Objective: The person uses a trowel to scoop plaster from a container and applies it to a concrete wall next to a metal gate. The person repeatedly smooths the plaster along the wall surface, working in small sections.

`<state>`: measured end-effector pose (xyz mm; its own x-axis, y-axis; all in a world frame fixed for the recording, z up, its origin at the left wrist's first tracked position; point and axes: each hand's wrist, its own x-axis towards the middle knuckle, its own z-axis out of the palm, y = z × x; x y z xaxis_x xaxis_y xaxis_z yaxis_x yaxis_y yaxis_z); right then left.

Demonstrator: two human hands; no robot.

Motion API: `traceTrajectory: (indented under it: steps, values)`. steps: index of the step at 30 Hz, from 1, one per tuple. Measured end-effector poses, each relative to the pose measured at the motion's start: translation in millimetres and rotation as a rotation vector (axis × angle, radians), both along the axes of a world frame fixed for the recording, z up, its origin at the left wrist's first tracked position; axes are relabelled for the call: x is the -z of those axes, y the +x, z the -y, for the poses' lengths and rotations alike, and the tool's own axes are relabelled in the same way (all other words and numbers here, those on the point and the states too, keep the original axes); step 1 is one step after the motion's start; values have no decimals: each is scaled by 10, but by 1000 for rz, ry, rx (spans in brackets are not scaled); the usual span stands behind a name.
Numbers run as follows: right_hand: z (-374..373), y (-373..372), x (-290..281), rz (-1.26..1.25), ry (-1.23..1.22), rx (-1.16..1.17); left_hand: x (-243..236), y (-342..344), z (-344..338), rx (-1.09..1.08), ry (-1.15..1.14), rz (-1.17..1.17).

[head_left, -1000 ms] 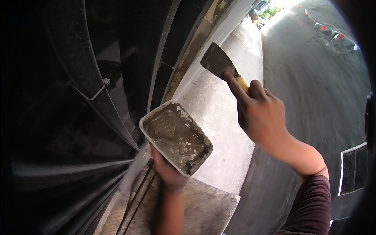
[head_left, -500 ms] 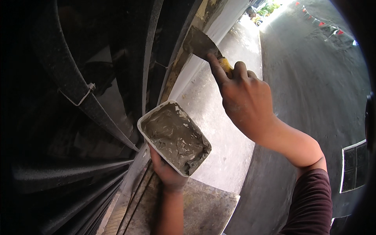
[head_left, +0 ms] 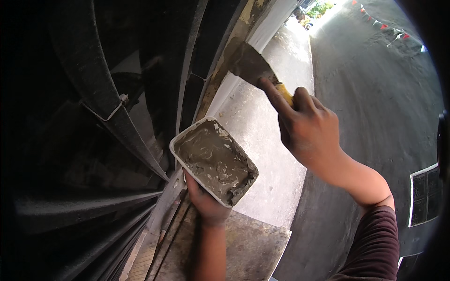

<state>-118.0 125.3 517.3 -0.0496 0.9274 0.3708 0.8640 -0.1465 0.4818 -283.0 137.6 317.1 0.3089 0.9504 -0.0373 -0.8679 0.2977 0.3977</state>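
My left hand [head_left: 209, 204] is closed under a white rectangular plastic tub [head_left: 177, 152], gripping its near side; most of its fingers are hidden beneath. Grey-brown wet filler [head_left: 213, 157] fills much of the tub and smears its inner walls. In my right hand [head_left: 311, 124] is a putty knife [head_left: 255, 65] with a yellow handle, the forefinger stretched along the base of the blade. The blade is coated grey and its far edge lies against a narrow patchy strip [head_left: 218, 79] of wall edge, up and to the right of the tub.
Dark metal bars [head_left: 112, 110], one with a wire tied round it, stand close on the left. A stained board [head_left: 255, 243] lies below the tub. Beyond are a pale concrete strip [head_left: 269, 159] and a dark grey surface [head_left: 361, 117]; bunting [head_left: 383, 26] hangs at the far right.
The putty knife has moved down and slightly right along the wall strip with my right hand. The tub has shifted slightly right and up in the view.
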Motion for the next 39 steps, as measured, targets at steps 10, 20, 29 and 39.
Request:
traceTrajectory:
  steps: [10,20,29,39]
  values:
    - [-261,376,193,65,65,-71,119,18,42,-141,311,-297]
    - [293,290,41,-469,-7,-154,51,0,41,-38,43,-99]
    - [-111,548,-236,-1235,-150,-77,114,34,28,-120,282,-229]
    - [-389,793,-135,-1116,-70,-90,26,22,43,-84,111,-219]
